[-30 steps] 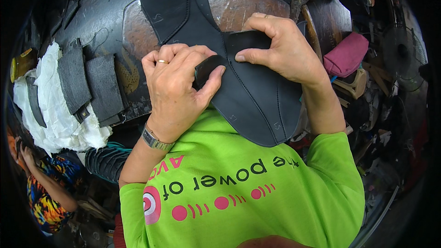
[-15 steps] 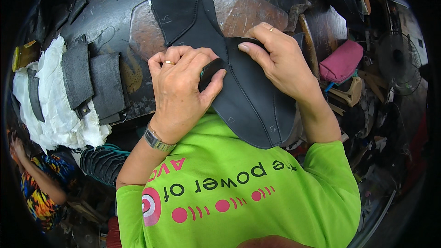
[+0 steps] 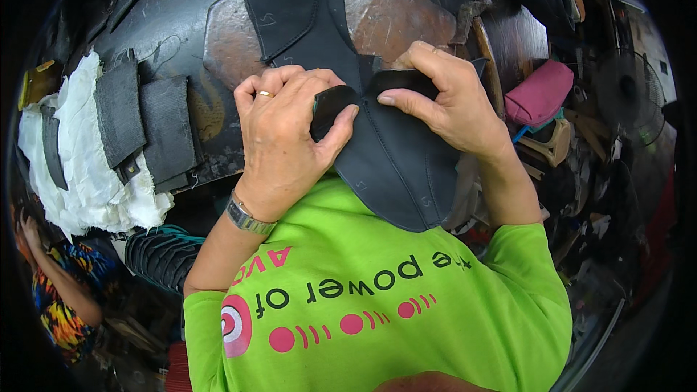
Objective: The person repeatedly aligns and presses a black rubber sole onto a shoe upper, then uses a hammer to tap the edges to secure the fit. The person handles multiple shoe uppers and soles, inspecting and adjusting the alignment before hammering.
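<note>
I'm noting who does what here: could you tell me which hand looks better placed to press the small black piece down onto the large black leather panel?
Probably the left hand: its thumb and fingers pinch the small black piece, while the right hand holds the large black leather panel.

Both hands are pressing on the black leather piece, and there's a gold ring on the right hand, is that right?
Not quite. The head view shows the gold ring on the left hand, not the right hand. Both hands do press on the black leather piece.
</note>
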`<action>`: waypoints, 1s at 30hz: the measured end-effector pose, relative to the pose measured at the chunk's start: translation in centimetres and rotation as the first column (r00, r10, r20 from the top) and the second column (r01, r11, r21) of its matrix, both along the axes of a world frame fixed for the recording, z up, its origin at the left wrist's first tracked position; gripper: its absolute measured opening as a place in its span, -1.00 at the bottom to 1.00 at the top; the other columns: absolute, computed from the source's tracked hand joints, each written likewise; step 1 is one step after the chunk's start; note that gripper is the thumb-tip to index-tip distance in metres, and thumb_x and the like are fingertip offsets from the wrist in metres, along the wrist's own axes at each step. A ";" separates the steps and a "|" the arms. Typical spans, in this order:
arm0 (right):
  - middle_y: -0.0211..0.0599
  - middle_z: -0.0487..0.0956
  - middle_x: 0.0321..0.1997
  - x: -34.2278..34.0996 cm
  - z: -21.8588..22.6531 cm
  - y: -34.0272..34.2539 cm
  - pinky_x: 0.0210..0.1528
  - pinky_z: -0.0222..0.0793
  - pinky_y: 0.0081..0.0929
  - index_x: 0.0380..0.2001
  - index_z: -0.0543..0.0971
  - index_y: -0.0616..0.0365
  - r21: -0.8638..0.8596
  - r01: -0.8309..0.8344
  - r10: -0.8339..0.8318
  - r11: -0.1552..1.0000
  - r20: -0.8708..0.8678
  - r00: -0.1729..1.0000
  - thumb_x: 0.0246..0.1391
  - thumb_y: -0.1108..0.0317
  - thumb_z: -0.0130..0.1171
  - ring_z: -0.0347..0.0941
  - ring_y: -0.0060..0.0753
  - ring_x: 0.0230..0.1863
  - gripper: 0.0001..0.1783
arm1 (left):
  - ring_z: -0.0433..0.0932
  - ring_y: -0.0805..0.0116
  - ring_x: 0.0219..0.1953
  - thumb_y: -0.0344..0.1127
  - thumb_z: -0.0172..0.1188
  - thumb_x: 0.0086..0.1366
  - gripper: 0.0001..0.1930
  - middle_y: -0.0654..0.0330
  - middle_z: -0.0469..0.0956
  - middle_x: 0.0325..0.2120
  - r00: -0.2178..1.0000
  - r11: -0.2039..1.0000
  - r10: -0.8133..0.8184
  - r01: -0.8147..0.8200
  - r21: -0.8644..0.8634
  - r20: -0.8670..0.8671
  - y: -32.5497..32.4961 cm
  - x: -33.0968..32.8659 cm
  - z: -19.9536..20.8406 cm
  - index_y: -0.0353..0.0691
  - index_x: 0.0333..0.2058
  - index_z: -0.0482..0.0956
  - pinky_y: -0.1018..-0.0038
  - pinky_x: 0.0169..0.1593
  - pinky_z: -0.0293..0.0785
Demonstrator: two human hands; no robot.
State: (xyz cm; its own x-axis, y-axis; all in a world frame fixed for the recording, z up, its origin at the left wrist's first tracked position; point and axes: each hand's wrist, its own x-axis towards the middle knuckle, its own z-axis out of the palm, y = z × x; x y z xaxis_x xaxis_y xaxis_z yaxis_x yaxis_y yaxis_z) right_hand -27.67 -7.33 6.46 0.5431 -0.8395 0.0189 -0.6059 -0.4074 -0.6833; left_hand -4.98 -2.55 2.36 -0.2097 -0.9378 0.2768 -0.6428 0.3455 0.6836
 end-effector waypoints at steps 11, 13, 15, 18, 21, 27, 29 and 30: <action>-0.27 0.47 -0.44 0.3 0.5 2.1 -0.41 0.34 -0.38 -0.44 0.53 0.23 -0.135 -0.083 0.086 0.987 0.016 0.996 -0.23 0.50 0.49 0.46 -0.20 -0.42 -0.70 | 0.54 0.29 -0.08 -0.35 0.48 0.03 -0.74 0.35 0.66 -0.26 0.996 0.997 -0.070 0.069 -0.016 -0.054 -0.2 0.6 -0.4 -0.17 -0.29 0.64 0.24 0.12 0.17; -0.25 0.46 -0.44 0.2 0.3 2.0 -0.40 0.33 -0.37 -0.43 0.52 0.23 -0.123 -0.058 0.060 0.991 0.013 0.998 -0.22 0.51 0.49 0.45 -0.19 -0.42 -0.69 | 0.54 0.29 -0.08 -0.37 0.48 0.04 -0.76 0.35 0.66 -0.24 0.995 0.997 -0.083 0.083 -0.005 -0.056 -0.2 0.8 -0.4 -0.19 -0.31 0.64 0.24 0.13 0.16; -0.23 0.44 -0.43 0.1 0.0 1.8 -0.40 0.34 -0.31 -0.41 0.50 0.20 -0.116 -0.038 0.041 0.993 0.016 0.999 -0.19 0.48 0.48 0.46 -0.13 -0.42 -0.69 | 0.54 0.28 -0.07 -0.38 0.48 0.04 -0.78 0.35 0.67 -0.23 0.993 0.996 -0.093 0.093 0.008 -0.068 -0.2 0.9 -0.4 -0.20 -0.36 0.62 0.23 0.14 0.16; -0.20 0.43 -0.41 0.1 -0.4 1.4 -0.41 0.36 -0.21 -0.37 0.47 0.15 -0.106 -0.022 0.025 0.994 0.028 0.999 -0.13 0.43 0.46 0.49 -0.03 -0.41 -0.68 | 0.54 0.27 -0.07 -0.39 0.47 0.03 -0.79 0.35 0.67 -0.21 0.991 0.994 -0.103 0.105 0.015 -0.082 -0.2 1.0 -0.3 -0.20 -0.44 0.56 0.23 0.15 0.15; -0.18 0.44 -0.41 0.2 -0.5 1.3 -0.38 0.35 -0.25 -0.36 0.49 0.18 -0.081 0.003 -0.001 0.997 0.024 1.000 -0.12 0.43 0.46 0.47 -0.04 -0.39 -0.69 | 0.54 0.27 -0.07 -0.40 0.46 0.03 -0.76 0.34 0.68 -0.20 0.991 0.993 -0.115 0.115 0.004 -0.072 -0.3 0.9 -0.3 -0.20 -0.51 0.49 0.23 0.14 0.15; -0.13 0.47 -0.40 1.1 -0.3 1.2 -0.32 0.35 -0.26 -0.33 0.51 0.25 -0.060 0.068 -0.070 0.996 -0.031 0.997 -0.08 0.41 0.45 0.45 0.00 -0.36 -0.69 | 0.53 0.28 -0.06 -0.41 0.44 0.01 -0.72 0.33 0.68 -0.19 0.991 0.992 -0.123 0.123 -0.006 -0.060 -0.3 0.8 -0.4 -0.19 -0.56 0.43 0.24 0.12 0.15; -0.09 0.48 -0.39 1.3 -0.2 1.0 -0.31 0.36 -0.20 -0.29 0.50 0.24 -0.063 0.080 -0.085 0.995 -0.094 0.992 -0.05 0.38 0.43 0.47 0.08 -0.33 -0.67 | 0.53 0.28 -0.07 -0.41 0.44 0.00 -0.73 0.33 0.68 -0.19 0.991 0.992 -0.123 0.123 -0.006 -0.059 -0.3 0.8 -0.4 -0.19 -0.56 0.43 0.24 0.12 0.15; -0.07 0.49 -0.38 1.4 -0.1 0.8 -0.30 0.36 -0.16 -0.28 0.49 0.24 -0.056 0.060 -0.067 0.997 -0.135 0.989 -0.03 0.37 0.41 0.47 0.12 -0.31 -0.68 | 0.53 0.28 -0.07 -0.41 0.44 0.00 -0.73 0.34 0.68 -0.19 0.991 0.992 -0.123 0.123 -0.005 -0.058 -0.2 0.8 -0.4 -0.19 -0.56 0.43 0.24 0.12 0.15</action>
